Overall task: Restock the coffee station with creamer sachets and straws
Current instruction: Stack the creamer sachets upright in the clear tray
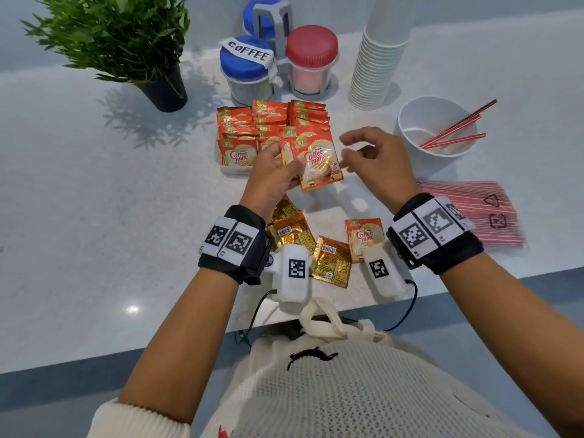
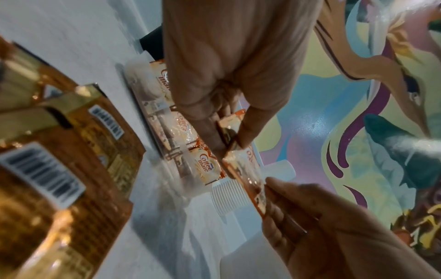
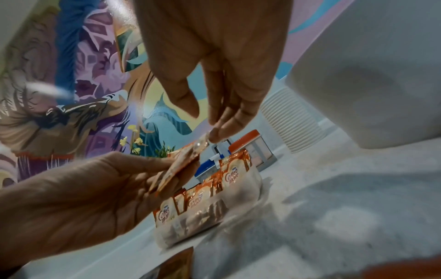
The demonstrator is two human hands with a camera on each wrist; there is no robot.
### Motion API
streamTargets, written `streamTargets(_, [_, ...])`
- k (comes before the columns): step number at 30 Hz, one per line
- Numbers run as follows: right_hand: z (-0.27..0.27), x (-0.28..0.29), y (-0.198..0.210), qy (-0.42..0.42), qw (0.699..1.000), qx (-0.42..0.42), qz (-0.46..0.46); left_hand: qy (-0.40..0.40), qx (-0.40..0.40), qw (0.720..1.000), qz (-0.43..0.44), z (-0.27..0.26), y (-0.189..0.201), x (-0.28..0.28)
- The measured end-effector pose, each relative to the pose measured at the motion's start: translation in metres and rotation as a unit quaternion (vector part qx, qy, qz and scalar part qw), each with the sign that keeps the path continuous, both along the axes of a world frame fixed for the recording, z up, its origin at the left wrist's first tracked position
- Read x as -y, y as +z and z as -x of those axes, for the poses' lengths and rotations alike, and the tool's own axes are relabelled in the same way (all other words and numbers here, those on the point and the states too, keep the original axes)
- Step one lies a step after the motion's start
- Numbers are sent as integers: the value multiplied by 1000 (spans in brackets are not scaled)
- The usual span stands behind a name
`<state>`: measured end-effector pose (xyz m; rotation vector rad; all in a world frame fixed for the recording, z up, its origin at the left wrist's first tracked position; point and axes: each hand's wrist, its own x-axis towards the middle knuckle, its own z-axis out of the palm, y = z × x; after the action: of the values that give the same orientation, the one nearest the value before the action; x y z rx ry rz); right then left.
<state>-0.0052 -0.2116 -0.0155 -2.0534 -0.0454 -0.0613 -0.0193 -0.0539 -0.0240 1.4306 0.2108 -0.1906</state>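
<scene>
My left hand (image 1: 284,159) pinches a couple of orange Coffee mate creamer sachets (image 1: 317,159) upright above the counter, just in front of the clear tray (image 1: 232,170) packed with several more sachets (image 1: 271,121). In the left wrist view the left-hand fingers (image 2: 212,132) clamp the held sachets (image 2: 248,169). My right hand (image 1: 354,153) hovers at their right edge, thumb and fingers apart. One of its fingertips (image 3: 214,135) touches the top corner of the held sachets (image 3: 183,162). Three red-striped straws (image 1: 455,129) lean in a white cup (image 1: 407,134).
Loose sachets (image 1: 331,260) lie near the counter's front edge between my wrists. A wrapped pack of straws (image 1: 467,213) lies at the right. Behind the tray stand a coffee jar (image 1: 246,71), a red-lidded jar (image 1: 311,58), stacked paper cups (image 1: 376,71) and a potted plant (image 1: 126,42).
</scene>
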Motion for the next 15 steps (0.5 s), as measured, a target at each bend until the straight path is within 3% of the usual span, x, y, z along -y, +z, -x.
streamTargets(3, [-4, 5, -2, 18, 998, -50, 39, -19, 8, 1000, -2, 1, 1, 6])
streamTargets(13, [11, 23, -8, -12, 995, -86, -48, -100, -16, 994, -50, 4, -5, 35])
streamTargets(15, [16, 30, -8, 6, 995, -101, 2, -104, -20, 993, -61, 5, -8, 37])
